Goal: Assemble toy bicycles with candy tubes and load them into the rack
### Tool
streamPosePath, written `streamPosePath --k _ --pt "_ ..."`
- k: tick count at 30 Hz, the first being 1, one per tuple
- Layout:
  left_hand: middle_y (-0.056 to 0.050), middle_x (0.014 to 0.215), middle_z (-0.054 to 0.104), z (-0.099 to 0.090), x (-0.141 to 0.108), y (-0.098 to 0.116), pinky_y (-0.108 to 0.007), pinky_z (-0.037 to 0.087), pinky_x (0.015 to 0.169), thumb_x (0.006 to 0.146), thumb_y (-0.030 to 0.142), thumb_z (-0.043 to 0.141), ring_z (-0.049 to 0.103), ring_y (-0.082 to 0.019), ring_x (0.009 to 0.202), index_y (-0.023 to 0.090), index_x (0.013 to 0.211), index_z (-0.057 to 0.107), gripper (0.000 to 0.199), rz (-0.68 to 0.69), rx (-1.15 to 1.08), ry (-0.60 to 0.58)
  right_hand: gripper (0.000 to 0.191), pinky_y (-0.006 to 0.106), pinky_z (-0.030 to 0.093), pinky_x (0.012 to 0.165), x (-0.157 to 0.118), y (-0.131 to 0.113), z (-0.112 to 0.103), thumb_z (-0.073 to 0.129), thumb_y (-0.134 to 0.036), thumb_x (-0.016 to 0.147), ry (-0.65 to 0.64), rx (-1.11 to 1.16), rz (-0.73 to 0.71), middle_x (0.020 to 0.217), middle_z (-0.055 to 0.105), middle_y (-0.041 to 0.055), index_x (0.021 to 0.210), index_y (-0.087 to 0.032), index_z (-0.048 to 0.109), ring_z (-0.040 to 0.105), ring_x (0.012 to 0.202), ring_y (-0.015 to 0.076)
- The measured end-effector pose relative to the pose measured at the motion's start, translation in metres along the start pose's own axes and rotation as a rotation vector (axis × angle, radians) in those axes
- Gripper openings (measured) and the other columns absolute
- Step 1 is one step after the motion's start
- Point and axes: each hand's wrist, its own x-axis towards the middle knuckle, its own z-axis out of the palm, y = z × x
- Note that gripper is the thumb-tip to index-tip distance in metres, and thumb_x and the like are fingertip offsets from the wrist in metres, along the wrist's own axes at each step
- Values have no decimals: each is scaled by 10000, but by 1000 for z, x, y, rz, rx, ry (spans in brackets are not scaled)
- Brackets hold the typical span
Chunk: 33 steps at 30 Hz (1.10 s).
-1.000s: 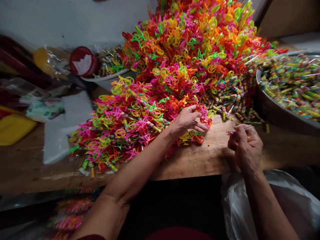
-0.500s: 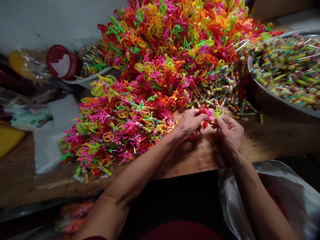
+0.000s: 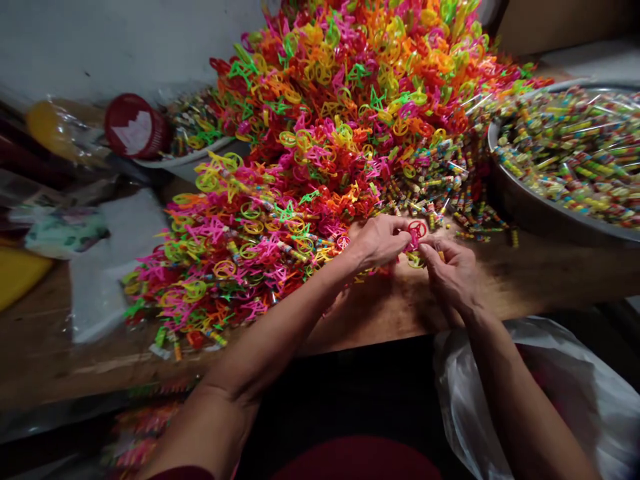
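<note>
My right hand [image 3: 453, 270] has come leftward since a second ago — now close beside my left hand [image 3: 377, 243], which pinches some plastic trinkets [image 3: 415, 238] above the table [image 3: 390, 313], near the heap [image 3: 310, 157]; whether the right grips them too, I cannot tell.

The brown wooden desk [image 3: 370, 327] has a big heap of bright plastic bits [image 3: 320, 127] stretching toward its front edge, and a round metal bowl [image 3: 555, 217] toward its right end.
</note>
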Motion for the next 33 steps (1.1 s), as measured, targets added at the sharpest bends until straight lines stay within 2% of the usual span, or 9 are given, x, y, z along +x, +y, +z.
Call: streamPosePath --k 5,9,13,16,19,22,26,29,33 --pt "56 470 530 10 -6 -8 -171 322 405 882 166 560 453 -79 350 167 842 670 117 -101 -251 13 258 229 387 529 -10 -6 10 681 -434 821 82 36 65 620 550 -33 722 -195 665 463 560 97" --pt "81 494 516 10 -10 -9 -168 314 394 920 185 603 443 -58 350 141 920 678 86 -79 -322 82 240 233 408 566 -8 -3 14 684 -420 795 122 64 50 677 600 -17 735 -187 672 506 612 106" --pt "70 625 598 8 -8 -13 -163 343 427 873 189 711 479 -38 410 124 1086 674 227 -43 -448 -59 221 246 439 567 -2 2 11 711 -414 765 146 53 81 683 633 -13 773 -194 695 537 602 116" --pt "57 634 599 8 -5 -17 -157 365 453 848 190 746 500 -33 454 126 922 688 114 -22 -451 -143 222 250 436 534 0 0 9 716 -425 779 137 29 73 645 616 -16 761 -205 693 535 576 123" --pt "81 507 504 8 -4 -13 -163 337 417 886 238 734 441 -35 390 133 786 655 165 -66 -415 -114 197 268 495 613 -2 -7 5 687 -407 832 159 -60 -26 739 679 12 803 -215 722 613 681 148" --pt "25 584 633 5 -5 -5 -170 317 367 941 244 681 477 -45 357 119 812 652 182 -142 -382 -82 177 284 524 687 -4 -11 -4 704 -399 856 260 -129 -131 888 721 42 841 -229 750 660 829 173" --pt "-70 832 765 4 -5 -6 -181 399 368 976 238 640 605 -80 427 112 914 636 140 -168 -531 -155 263 235 367 448 -7 -9 -16 731 -468 858 277 65 -14 704 625 -7 887 -206 737 487 508 86" --pt "-28 772 739 6 -5 -11 -200 480 414 967 223 658 634 -98 450 135 951 604 104 -168 -664 -236 280 221 267 389 -8 -8 -16 775 -453 807 283 265 40 674 591 -44 902 -204 690 327 418 39" --pt "7 694 688 7 -14 -11 -203 512 458 916 325 751 647 -101 473 146 933 587 243 -141 -694 -326 265 208 255 395 -13 -8 -17 814 -390 758 171 345 128 701 606 -46 887 -205 674 319 425 26"
